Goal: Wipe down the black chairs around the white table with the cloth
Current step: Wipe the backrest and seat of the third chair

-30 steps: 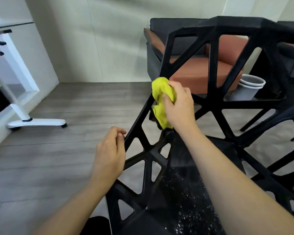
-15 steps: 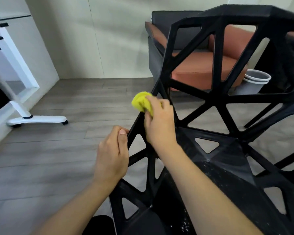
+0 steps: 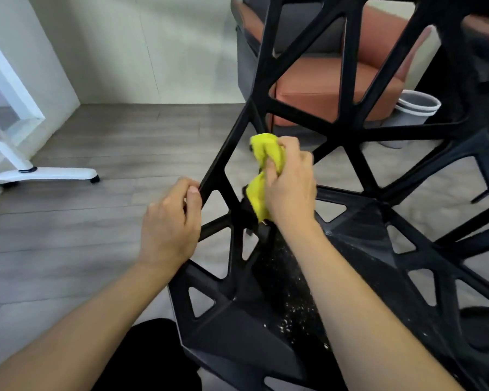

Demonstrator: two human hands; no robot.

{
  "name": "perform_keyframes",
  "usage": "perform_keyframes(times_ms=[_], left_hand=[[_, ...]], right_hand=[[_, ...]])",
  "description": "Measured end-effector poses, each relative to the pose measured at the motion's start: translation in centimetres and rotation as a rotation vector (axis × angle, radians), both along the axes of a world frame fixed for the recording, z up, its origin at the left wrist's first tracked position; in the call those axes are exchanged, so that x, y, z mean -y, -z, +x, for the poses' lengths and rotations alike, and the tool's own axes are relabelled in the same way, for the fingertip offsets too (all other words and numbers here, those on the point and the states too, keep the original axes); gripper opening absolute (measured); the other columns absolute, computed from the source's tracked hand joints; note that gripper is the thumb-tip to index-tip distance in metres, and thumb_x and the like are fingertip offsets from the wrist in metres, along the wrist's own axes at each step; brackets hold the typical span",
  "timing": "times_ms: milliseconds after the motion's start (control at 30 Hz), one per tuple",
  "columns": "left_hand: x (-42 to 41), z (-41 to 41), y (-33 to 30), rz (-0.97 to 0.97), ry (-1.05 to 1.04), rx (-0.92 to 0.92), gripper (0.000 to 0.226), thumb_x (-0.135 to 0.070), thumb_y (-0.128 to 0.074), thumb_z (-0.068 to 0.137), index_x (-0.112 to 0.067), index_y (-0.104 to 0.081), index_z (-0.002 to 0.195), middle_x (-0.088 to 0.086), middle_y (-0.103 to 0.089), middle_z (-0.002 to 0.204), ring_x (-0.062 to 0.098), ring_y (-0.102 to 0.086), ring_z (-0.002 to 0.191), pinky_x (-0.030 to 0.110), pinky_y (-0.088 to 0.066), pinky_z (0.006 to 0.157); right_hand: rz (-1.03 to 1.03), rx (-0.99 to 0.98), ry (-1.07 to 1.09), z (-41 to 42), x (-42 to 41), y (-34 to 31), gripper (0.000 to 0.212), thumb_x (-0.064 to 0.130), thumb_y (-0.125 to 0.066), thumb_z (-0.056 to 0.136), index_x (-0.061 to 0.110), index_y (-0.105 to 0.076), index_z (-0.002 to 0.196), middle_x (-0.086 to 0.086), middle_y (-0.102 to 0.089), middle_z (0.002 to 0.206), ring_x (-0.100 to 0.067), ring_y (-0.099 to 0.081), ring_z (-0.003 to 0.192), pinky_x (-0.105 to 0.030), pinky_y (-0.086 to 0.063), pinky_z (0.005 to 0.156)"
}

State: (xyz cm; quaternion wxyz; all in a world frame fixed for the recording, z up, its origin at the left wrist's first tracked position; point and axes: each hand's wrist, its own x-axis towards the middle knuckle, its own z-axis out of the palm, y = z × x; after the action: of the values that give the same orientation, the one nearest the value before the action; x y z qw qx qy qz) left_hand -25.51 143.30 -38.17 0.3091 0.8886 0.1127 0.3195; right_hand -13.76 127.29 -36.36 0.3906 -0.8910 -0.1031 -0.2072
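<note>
While the head camera is looking down over both forearms, a black chair is filling the right and centre of the view: a rigid moulded shell built of straight struts meeting at angles, leaving triangular openings through which the floor is showing. Its seat panel is lying dark and slightly glossy, and pale specks are scattering across it below the right wrist. The right hand is gripping a yellow cloth, soft and crumpled into a bunched wad, with fingers curled round it and the thumb pressing on its middle; the cloth is bulging out above and to the left of the knuckles and is bearing against the strut junction at the chair's left side, where backrest and seat are meeting. The left hand is holding the slanting outer strut of the same side, thumb and curled fingers closing on its edge, just beside and lower left of the cloth. Behind the lattice an armchair with smooth rust-orange cushions in a dark frame is standing against the pale wall, with grey nested bins at its right. A white table base on castors is resting on the grey wood-grain floor at left.
</note>
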Motion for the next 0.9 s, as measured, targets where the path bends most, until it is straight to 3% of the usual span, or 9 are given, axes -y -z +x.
perform_keyframes(times_ms=[67,133,200,333,467,667,900], left_hand=[[0.0,-1.4,0.7,0.086,-0.004,-0.077,0.039,-0.031,-0.033,0.101,-0.027,-0.061,0.129,-0.007,-0.069,0.093,0.018,-0.06,0.079,0.031,-0.043,0.07],[-0.2,-2.4,1.4,0.084,0.019,-0.138,0.048,-0.038,-0.028,0.101,-0.037,-0.046,0.145,-0.01,-0.069,0.118,0.018,-0.064,0.097,0.037,-0.05,0.082],[-0.4,-2.3,1.8,0.044,0.024,-0.154,0.049,-0.04,-0.026,0.102,-0.04,-0.041,0.148,-0.014,-0.066,0.128,0.014,-0.062,0.11,0.033,-0.048,0.089],[-0.7,-1.2,1.5,0.026,0.042,-0.128,0.045,-0.034,-0.03,0.105,-0.032,-0.046,0.146,-0.008,-0.07,0.12,0.012,-0.065,0.107,0.028,-0.047,0.087],[-0.7,-1.3,1.5,-0.018,0.078,-0.103,0.045,-0.027,-0.032,0.105,-0.021,-0.049,0.146,-0.009,-0.061,0.138,0.006,-0.059,0.122,0.018,-0.043,0.102],[-0.7,-1.3,1.5,-0.047,0.089,-0.123,0.051,-0.036,-0.027,0.103,-0.023,-0.046,0.149,-0.007,-0.056,0.144,0.009,-0.056,0.128,0.035,-0.045,0.107],[-0.4,-1.4,1.6,0.024,0.042,-0.116,0.058,-0.046,-0.018,0.1,-0.028,-0.047,0.148,-0.003,-0.06,0.14,0.025,-0.06,0.116,0.035,-0.043,0.089]], right_hand=[[-0.072,-0.107,0.143,3.2,1.7,1.4,0.029,0.034,-0.055,0.097,0.024,-0.049,0.124,-0.01,-0.042,0.122,-0.033,-0.054,0.089,-0.039,-0.043,0.075],[-0.226,-0.214,0.073,4.8,2.3,3.5,0.039,0.034,-0.057,0.096,0.019,-0.047,0.13,-0.017,-0.041,0.123,-0.039,-0.052,0.102,-0.042,-0.045,0.084],[-0.347,-0.205,-0.033,5.3,2.6,5.6,0.051,0.026,-0.06,0.093,0.015,-0.04,0.139,-0.023,-0.044,0.121,-0.044,-0.049,0.104,-0.046,-0.043,0.089],[-0.439,-0.122,-0.041,6.3,2.4,6.7,0.051,0.017,-0.059,0.093,0.007,-0.04,0.139,-0.027,-0.05,0.117,-0.044,-0.051,0.101,-0.047,-0.043,0.085],[-0.549,-0.122,0.006,6.5,0.5,6.9,0.04,0.018,-0.054,0.094,0.003,-0.043,0.128,-0.025,-0.055,0.118,-0.041,-0.054,0.103,-0.044,-0.043,0.082],[-0.508,-0.232,-0.024,3.0,-2.1,5.6,0.038,0.025,-0.053,0.098,0.003,-0.044,0.127,-0.021,-0.054,0.125,-0.04,-0.055,0.109,-0.041,-0.047,0.082],[-0.386,-0.24,-0.054,-5.3,-4.5,4.0,0.032,0.026,-0.052,0.097,0.007,-0.044,0.121,-0.019,-0.055,0.121,-0.038,-0.052,0.117,-0.043,-0.049,0.088]])
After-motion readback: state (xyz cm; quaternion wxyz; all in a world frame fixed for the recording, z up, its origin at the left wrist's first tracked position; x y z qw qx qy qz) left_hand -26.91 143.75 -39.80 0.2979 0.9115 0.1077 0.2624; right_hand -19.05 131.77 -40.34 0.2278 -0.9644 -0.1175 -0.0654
